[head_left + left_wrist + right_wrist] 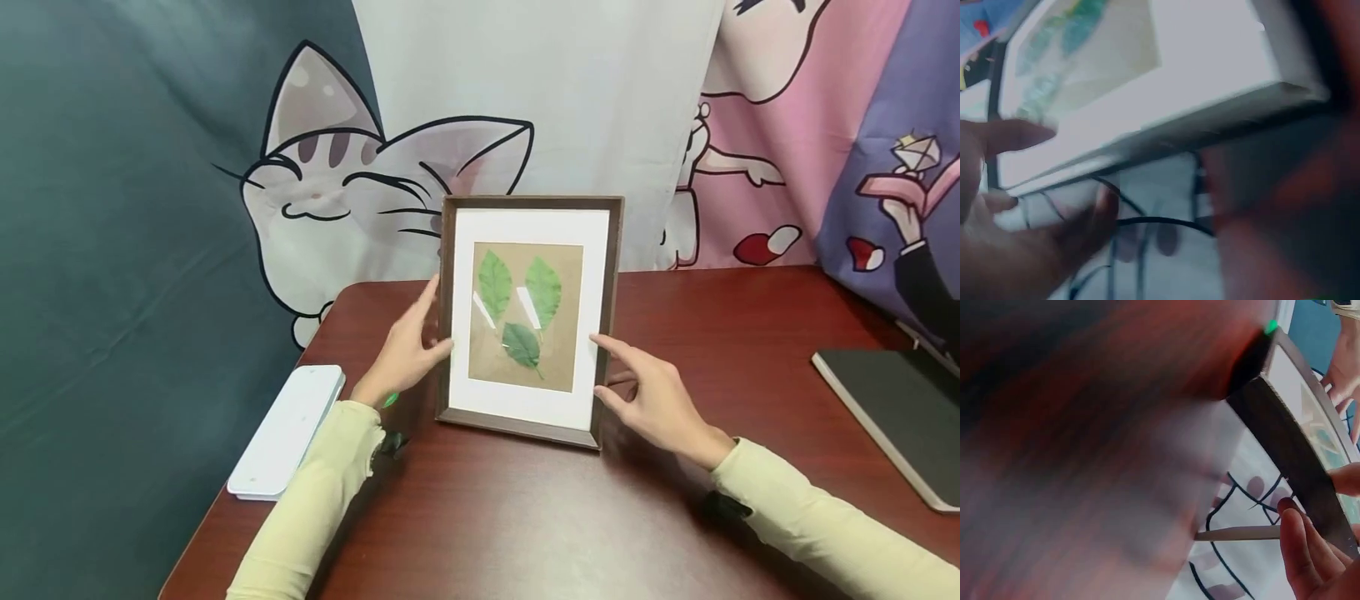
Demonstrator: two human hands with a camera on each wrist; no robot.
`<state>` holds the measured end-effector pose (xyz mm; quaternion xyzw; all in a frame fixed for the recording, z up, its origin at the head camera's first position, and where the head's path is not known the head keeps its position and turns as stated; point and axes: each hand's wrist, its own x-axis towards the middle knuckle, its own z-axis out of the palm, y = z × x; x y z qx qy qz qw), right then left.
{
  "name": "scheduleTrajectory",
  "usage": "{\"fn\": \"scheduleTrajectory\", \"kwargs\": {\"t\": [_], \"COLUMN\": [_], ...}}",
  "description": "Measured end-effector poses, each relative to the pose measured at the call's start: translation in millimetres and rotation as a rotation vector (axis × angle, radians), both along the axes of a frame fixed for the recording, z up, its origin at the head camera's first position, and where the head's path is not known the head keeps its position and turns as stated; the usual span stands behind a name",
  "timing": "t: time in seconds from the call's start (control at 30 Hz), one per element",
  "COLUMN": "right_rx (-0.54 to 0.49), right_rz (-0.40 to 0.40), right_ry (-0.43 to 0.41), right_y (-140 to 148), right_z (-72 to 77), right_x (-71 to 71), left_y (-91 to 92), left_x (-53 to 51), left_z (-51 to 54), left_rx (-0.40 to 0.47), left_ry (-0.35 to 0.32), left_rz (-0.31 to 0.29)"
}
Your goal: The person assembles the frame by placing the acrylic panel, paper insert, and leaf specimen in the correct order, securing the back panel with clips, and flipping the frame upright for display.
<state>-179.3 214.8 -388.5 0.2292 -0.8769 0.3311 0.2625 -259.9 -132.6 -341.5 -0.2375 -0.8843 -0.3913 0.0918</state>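
Note:
A picture frame [611, 242] with dark brown edges and a white mat stands on the table, leaning slightly back. Behind its glass are three pressed green leaves [521, 343] on a tan backing. My left hand [405, 346] holds the frame's left side, thumb at the front edge; the left wrist view shows fingers behind it. At the right side, my right hand [660, 400] grips the edge lower down, and the right wrist view shows fingertips [1297, 540] behind the dark side rail. A pale strip [1238, 533] shows behind the frame.
On the left of the reddish-brown table [495, 508] lies a white flat case [288, 429]. A dark notebook [900, 417] with pale edges lies at the right. Behind the table hangs a cartoon cat curtain [315, 225].

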Motion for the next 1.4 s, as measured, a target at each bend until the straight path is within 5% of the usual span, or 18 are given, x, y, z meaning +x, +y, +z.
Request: {"fn": "scheduleTrajectory", "kwargs": {"t": [0.1,0.17,0.27,0.4,0.5,0.73,1.1,1.4], "right_rx": [0.029,0.034,0.035,0.025,0.019,0.027,-0.034,-0.007], "right_rz": [0.001,-0.011,-0.025,0.000,0.025,0.017,-0.023,-0.051], "right_ry": [0.003,-0.001,-0.025,-0.069,-0.088,-0.078,-0.086,-0.084], "right_y": [4.3,8.5,17.1,29.8,38.9,44.1,41.9,40.4], "right_z": [-1.2,0.4,3.4,5.6,4.7,-0.7,-7.5,-7.2], "right_x": [-0.6,-4.0,-11.6,-24.5,-33.8,-49.8,-50.2,-52.4], "left_y": [-5.3,-5.7,0.2,5.4,6.2,9.3,17.5,22.1], "left_x": [-0.6,0.3,9.2,11.6,3.5,-2.9,-31.4,-44.2], "left_z": [-14.0,-20.0,-15.1,-18.5,-30.9,-33.7,-34.1,-36.0], "left_rx": [0.003,0.024,0.071,0.141,0.160,0.149,0.098,0.083], "left_ry": [-0.052,-0.022,-0.026,-0.109,-0.134,-0.160,-0.156,-0.162], "left_rz": [-0.079,-0.119,-0.146,-0.125,-0.137,-0.140,-0.141,-0.130]}}
